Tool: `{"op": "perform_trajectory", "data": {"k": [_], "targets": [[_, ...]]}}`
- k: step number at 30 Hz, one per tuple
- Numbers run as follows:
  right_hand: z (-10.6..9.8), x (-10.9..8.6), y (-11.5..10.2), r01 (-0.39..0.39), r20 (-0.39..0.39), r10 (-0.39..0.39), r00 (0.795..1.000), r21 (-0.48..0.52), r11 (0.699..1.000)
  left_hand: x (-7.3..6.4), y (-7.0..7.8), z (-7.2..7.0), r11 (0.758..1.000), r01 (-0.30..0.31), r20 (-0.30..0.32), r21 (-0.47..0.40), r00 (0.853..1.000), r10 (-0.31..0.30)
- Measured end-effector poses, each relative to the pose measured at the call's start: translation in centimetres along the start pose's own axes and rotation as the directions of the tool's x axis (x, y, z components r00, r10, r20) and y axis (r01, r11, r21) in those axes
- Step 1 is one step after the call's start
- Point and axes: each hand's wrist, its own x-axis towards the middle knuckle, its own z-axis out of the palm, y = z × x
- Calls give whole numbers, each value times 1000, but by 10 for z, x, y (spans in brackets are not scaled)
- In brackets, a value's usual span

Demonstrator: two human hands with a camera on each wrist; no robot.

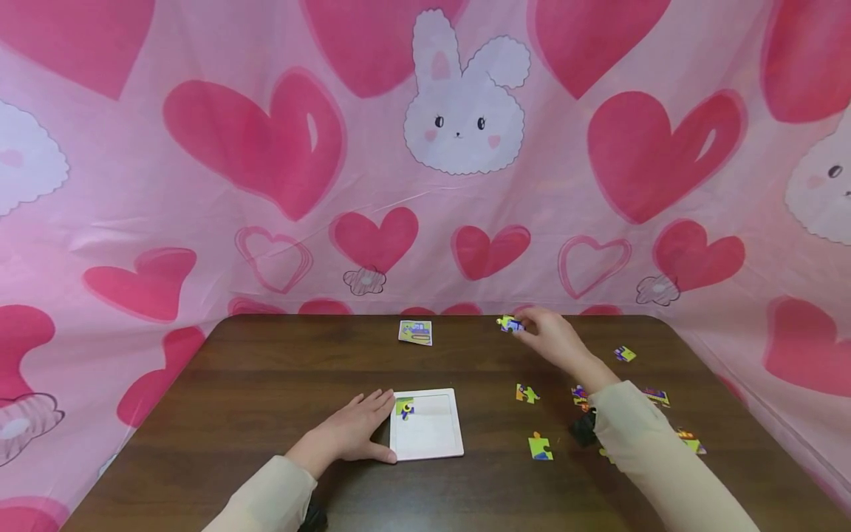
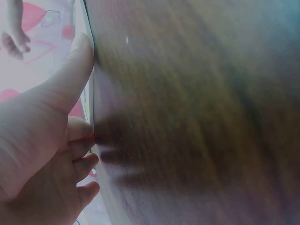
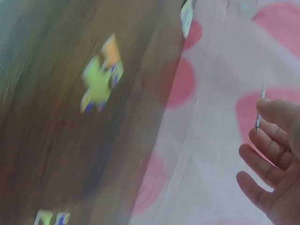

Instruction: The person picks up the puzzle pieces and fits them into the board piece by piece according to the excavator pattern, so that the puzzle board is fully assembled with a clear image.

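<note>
A white puzzle tray [image 1: 428,437] lies on the table, with a yellow-green corner puzzle piece [image 1: 404,407] in its upper left. Along the tray's left side my left hand [image 1: 347,428] rests with fingers extended and thumb near the lower corner; in the left wrist view the thumb [image 2: 70,75] touches a thin edge. Over the far part of the table, my right hand [image 1: 555,341] pinches a yellow and blue puzzle piece [image 1: 508,324] between thumb and fingers. That piece shows edge-on in the right wrist view.
Loose puzzle pieces lie on the right half, including a green one [image 1: 541,447], an orange-and-green one [image 1: 527,393] and one farther back [image 1: 624,354]. The right forearm partly covers others. A small picture card [image 1: 415,332] lies near the far table edge, before a pink heart-patterned cloth [image 1: 379,185].
</note>
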Motion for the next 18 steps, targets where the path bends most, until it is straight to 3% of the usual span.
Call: {"op": "perform_trajectory", "data": {"k": [8,18], "targets": [[13,-6,-43,97,19,-98,995,19,995,0,0,0,1000,-1,-5,-2,1000,1],[42,-14,-77,241,80,-243,967,33,970,0,1,1,1000,5,-2,-6,1000,-5]]}}
